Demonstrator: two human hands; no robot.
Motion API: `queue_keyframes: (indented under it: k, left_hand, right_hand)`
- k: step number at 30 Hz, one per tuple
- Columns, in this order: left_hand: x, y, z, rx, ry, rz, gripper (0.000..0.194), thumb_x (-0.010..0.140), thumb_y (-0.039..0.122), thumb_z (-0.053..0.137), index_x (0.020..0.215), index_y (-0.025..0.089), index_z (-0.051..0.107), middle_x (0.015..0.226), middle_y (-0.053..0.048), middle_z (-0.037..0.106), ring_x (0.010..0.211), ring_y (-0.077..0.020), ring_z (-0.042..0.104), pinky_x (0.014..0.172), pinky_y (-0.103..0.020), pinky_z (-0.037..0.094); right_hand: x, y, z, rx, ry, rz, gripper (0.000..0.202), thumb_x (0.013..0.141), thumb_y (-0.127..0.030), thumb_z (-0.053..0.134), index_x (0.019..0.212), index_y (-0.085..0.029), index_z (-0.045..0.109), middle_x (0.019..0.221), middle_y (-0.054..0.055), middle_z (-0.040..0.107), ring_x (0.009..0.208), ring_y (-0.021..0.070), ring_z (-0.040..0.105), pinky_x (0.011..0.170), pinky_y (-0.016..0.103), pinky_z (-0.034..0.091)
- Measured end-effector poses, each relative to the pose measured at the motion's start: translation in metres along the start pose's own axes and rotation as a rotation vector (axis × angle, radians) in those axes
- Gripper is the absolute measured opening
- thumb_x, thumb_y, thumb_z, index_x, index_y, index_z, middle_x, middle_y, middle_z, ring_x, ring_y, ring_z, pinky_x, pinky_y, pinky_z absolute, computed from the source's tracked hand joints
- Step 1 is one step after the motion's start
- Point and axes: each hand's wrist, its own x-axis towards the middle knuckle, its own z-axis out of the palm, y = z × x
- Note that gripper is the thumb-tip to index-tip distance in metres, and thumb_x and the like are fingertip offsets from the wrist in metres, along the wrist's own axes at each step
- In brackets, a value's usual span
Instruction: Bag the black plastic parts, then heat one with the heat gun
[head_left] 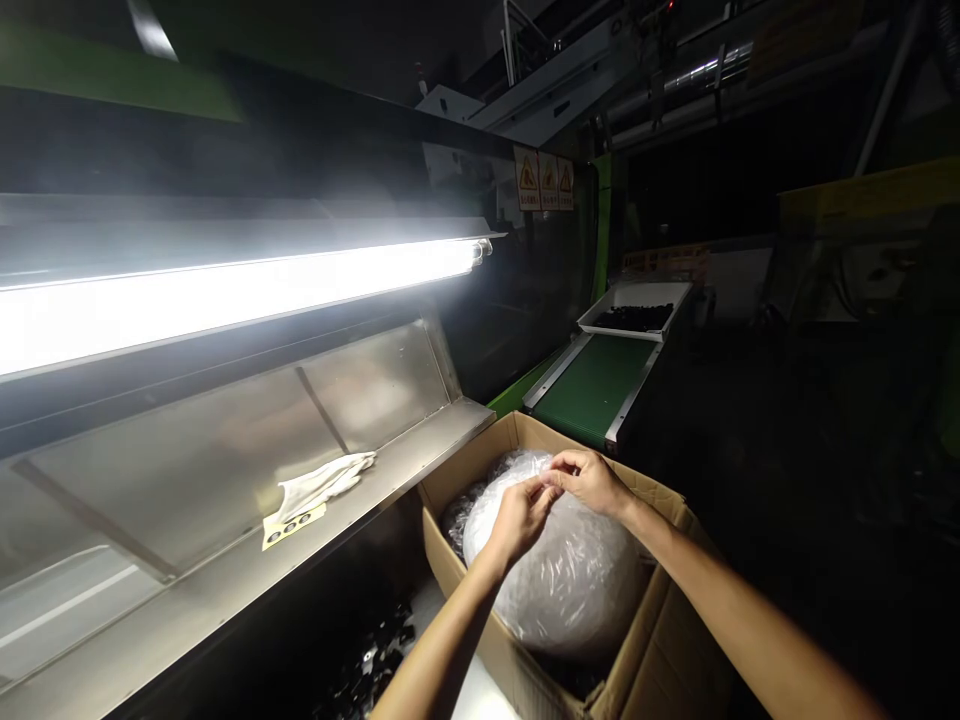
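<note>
A puffed-up, translucent plastic bag (570,590) fills most of an open cardboard box (660,650). Over the far upper part of the bag, the fingertips of my left hand (523,515) and my right hand (594,484) meet. Both hands are closed in a pinch on the bag's thin film, though the exact bit between the fingertips is hidden. Crumpled clear plastic shows along the box's left inner side. What the bag contains cannot be made out.
A metal ledge (420,455) on the left carries white gloves (326,485) and a yellow card (292,527), under a bright tube lamp (300,285). Beyond the box, a green conveyor belt (596,385) leads to a white tray (604,300) of black pieces. Small black parts (375,650) lie lower left.
</note>
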Motion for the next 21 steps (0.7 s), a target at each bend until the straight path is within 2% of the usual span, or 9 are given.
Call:
queue_keyframes:
  k: [3,5,8,9,12,14,16,21]
  left_hand:
    - [0.002,-0.001,-0.005,-0.06,-0.048,-0.04,0.044,0.089,0.056,0.048,0.066,0.019,0.059,0.059,0.001,0.053,0.055,-0.0143,0.047,0.056,-0.026,0.036]
    - [0.002,-0.002,-0.008,-0.106,-0.054,-0.058,0.049,0.09,0.057,0.045,0.064,0.019,0.06,0.057,0.0,0.055,0.055,-0.0146,0.049,0.059,-0.026,0.039]
    - [0.0,-0.001,-0.01,-0.114,-0.032,-0.092,0.052,0.091,0.058,0.043,0.065,0.017,0.065,0.064,-0.004,0.064,0.062,-0.0168,0.057,0.066,-0.027,0.043]
    - [0.0,-0.001,-0.01,-0.103,-0.01,-0.099,0.053,0.091,0.058,0.043,0.066,0.017,0.066,0.067,-0.005,0.066,0.065,-0.0177,0.059,0.068,-0.027,0.044]
    - [-0.001,-0.002,-0.01,-0.059,0.064,-0.097,0.051,0.09,0.057,0.044,0.068,0.017,0.068,0.072,-0.005,0.069,0.071,-0.0185,0.06,0.072,-0.028,0.044]
    - [-0.001,-0.004,-0.013,-0.077,0.061,-0.107,0.048,0.09,0.055,0.046,0.07,0.017,0.068,0.074,-0.005,0.069,0.068,-0.0168,0.057,0.067,-0.027,0.042]
    - [-0.002,-0.007,-0.017,-0.172,0.031,-0.135,0.044,0.089,0.053,0.05,0.075,0.016,0.069,0.075,-0.004,0.068,0.065,-0.0149,0.054,0.061,-0.025,0.039]
    - [-0.004,-0.009,-0.027,-0.395,0.036,-0.198,0.031,0.078,0.043,0.067,0.086,0.014,0.072,0.073,-0.001,0.064,0.066,-0.0121,0.05,0.06,-0.023,0.035]
  right_hand:
    - [-0.004,-0.007,-0.009,-0.018,-0.141,-0.025,0.038,0.079,-0.037,0.071,0.113,-0.019,0.067,0.099,0.005,0.067,0.086,0.0172,0.061,0.068,0.026,0.049]
    - [-0.005,-0.007,-0.009,-0.055,-0.172,-0.048,0.037,0.075,-0.03,0.074,0.11,-0.02,0.068,0.103,0.005,0.066,0.087,0.0169,0.062,0.067,0.025,0.049]
    - [-0.003,0.0,-0.003,-0.087,-0.077,-0.05,0.014,0.079,-0.029,0.069,0.087,-0.017,0.072,0.087,0.004,0.067,0.077,0.0156,0.062,0.064,0.026,0.047]
    - [-0.001,0.004,-0.001,-0.085,-0.045,-0.043,0.014,0.081,-0.03,0.067,0.082,-0.017,0.071,0.083,0.004,0.068,0.075,0.0159,0.062,0.064,0.026,0.047]
    - [0.001,0.012,0.005,-0.036,0.049,-0.01,0.021,0.083,-0.037,0.066,0.08,-0.016,0.07,0.081,0.004,0.069,0.074,0.0171,0.062,0.066,0.028,0.048]
    - [-0.001,0.014,0.008,0.022,0.132,0.017,0.025,0.083,-0.04,0.066,0.083,-0.016,0.069,0.08,0.005,0.07,0.072,0.0172,0.062,0.067,0.029,0.049]
    - [-0.006,0.014,0.011,0.07,0.159,0.015,0.025,0.085,-0.041,0.065,0.084,-0.016,0.069,0.08,0.005,0.07,0.072,0.0175,0.062,0.068,0.03,0.049]
    - [-0.021,0.012,0.014,0.006,-0.045,-0.172,0.011,0.084,-0.03,0.066,0.082,-0.02,0.071,0.098,0.007,0.068,0.096,0.0209,0.063,0.091,0.034,0.048]
